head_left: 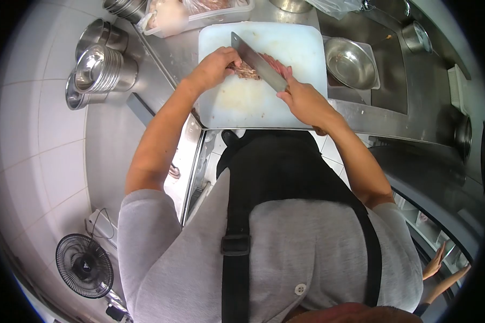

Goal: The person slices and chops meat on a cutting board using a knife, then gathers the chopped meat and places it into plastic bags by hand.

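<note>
Head view: meat (248,71) on upper-mid part of white chopping bd (237,107), pcs either side of knife (261,64). L hand (218,70) at L end of meat, fingers curled; can't tell if gripping. R hand (307,102) wrapped round knife handle, blade slanting up-L across meat. Just beyond bd, tub (221,19) w/ food. R of bd, steel bowl (352,63) by sink (390,75). Far L, stacked pots (102,70); lower L, fan (84,265).

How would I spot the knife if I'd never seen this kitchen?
Find the big white board near the top middle. On it, the right hand holds the knife, which slants with meat on both sides. It's the only shiny grey metal thing on that board.
</note>
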`<action>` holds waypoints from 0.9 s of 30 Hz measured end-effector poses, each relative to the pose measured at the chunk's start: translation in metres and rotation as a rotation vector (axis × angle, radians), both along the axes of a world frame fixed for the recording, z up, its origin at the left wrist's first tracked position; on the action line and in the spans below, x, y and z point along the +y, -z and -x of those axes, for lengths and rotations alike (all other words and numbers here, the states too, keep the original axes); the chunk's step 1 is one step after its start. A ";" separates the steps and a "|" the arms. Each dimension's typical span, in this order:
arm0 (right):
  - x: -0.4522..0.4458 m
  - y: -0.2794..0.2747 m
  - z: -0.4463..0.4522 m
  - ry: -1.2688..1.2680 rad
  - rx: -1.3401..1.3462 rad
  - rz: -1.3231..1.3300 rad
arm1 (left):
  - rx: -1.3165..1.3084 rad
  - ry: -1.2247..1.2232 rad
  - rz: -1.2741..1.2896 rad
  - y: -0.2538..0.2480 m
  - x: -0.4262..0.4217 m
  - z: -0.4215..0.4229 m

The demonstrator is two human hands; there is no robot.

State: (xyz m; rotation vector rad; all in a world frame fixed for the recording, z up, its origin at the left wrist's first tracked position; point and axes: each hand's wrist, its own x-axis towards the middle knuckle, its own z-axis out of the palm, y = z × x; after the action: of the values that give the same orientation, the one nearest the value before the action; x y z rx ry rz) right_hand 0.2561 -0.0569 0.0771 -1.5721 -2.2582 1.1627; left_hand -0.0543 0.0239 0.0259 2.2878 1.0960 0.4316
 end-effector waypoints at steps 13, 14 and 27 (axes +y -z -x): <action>0.001 0.042 0.039 0.111 -0.045 -0.023 | 0.023 -0.051 0.013 -0.011 -0.002 0.000; 0.000 0.042 0.037 0.085 -0.046 -0.012 | 0.046 -0.070 0.083 -0.014 -0.005 0.000; -0.008 -0.011 0.001 0.033 -0.039 0.071 | 0.000 0.000 -0.018 0.000 0.001 0.000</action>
State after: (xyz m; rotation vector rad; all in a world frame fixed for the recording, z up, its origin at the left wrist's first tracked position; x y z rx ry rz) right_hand 0.2556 -0.0651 0.0883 -1.6651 -2.2299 1.2268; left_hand -0.0547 0.0247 0.0259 2.3036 1.0958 0.4427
